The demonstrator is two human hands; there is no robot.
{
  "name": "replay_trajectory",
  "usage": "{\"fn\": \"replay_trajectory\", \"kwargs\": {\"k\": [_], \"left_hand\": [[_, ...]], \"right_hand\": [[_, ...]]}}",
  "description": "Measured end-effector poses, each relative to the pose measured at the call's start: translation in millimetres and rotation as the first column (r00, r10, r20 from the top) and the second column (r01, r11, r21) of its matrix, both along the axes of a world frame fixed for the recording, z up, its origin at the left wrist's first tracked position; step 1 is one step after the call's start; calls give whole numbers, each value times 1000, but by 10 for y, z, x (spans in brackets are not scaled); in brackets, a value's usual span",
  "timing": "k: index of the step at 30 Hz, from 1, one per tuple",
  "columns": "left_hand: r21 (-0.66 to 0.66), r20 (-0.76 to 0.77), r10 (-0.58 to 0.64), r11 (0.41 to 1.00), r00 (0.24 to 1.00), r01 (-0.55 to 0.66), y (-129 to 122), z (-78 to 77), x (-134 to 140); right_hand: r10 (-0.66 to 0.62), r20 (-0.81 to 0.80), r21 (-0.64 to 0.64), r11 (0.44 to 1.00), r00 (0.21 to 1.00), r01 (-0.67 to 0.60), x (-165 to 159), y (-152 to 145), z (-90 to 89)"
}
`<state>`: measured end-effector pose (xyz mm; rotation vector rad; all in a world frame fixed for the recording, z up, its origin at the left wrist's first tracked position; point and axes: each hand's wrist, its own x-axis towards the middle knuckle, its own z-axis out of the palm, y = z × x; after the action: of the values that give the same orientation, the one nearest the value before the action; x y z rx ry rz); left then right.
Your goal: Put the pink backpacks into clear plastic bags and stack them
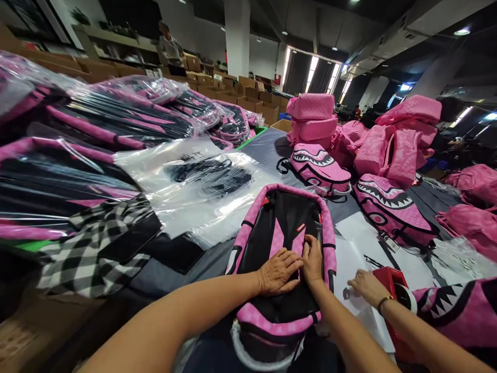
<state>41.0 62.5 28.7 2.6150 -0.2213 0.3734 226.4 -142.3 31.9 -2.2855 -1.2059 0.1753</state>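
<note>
A pink and black backpack (256, 254) lies in front of me, its black panel with two pink strips facing up and its carry handle towards me. My left hand (280, 272) rests on the panel, fingers stretched out and fairly flat, tips close to my right hand. With bent fingers, my right hand (312, 259) closes at the right pink strap (298, 239), just below a small red label (301, 227). What lies under its palm is hidden. Beyond the backpack, to the left, are clear plastic bags (217, 207) with black print.
Plastic-wrapped backpacks (116, 119) pile up at left, near a checkered cloth (97, 248). Pink shark-mouth backpacks (394, 210) and stacked pink bags (312, 119) stand at right. A co-worker's braceleted hand (367, 286) is beside a red tape dispenser (390, 282) and white sheets (351, 228).
</note>
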Motion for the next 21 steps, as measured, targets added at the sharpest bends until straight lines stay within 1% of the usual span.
{"fn": "replay_trajectory", "kwargs": {"k": [1,2,3,4,5,6,7,8,9,11,14,16,18,20,21], "left_hand": [[-56,5,1,998,1000,-1,-3,49,-26],[-143,3,47,989,999,-46,-4,110,-43],[-248,-16,138,959,990,-137,-3,173,-49],[-347,-58,254,902,966,-258,4,230,-48],[-423,-119,363,823,924,-378,14,275,-41],[-467,-188,440,747,878,-474,28,305,-34],[-482,-250,473,696,845,-532,44,319,-32],[-480,-296,474,677,830,-558,58,318,-37],[-477,-326,459,675,827,-563,69,304,-52],[-489,-372,443,653,816,-578,74,258,-101],[-538,-408,455,581,791,-611,24,195,-133],[-579,-422,463,524,779,-625,-45,193,-67],[-620,-416,465,483,782,-618,-130,229,61],[-660,-394,454,466,800,-589,-208,285,192],[-675,-380,438,471,815,-568,-239,312,233]], "right_hand": [[-16,-50,-6,1000,999,16,-68,206,-11],[-33,-101,-12,999,994,32,-131,400,-13],[-45,-153,-19,999,987,43,-187,562,-4],[-54,-206,-28,998,977,49,-235,679,14],[-59,-260,-36,998,964,52,-277,746,38],[-59,-315,-38,998,947,49,-315,766,66],[-52,-370,-31,999,927,44,-350,750,97],[-40,-425,-14,999,904,38,-384,708,132],[-25,-477,13,999,879,36,-418,652,171],[9,-570,76,996,822,42,-484,536,256],[48,-669,148,987,742,70,-570,435,378],[63,-706,170,982,705,82,-610,434,432],[67,-725,175,981,686,89,-630,464,461],[62,-729,173,980,682,96,-630,490,471],[57,-727,173,980,684,102,-623,494,471]]}}
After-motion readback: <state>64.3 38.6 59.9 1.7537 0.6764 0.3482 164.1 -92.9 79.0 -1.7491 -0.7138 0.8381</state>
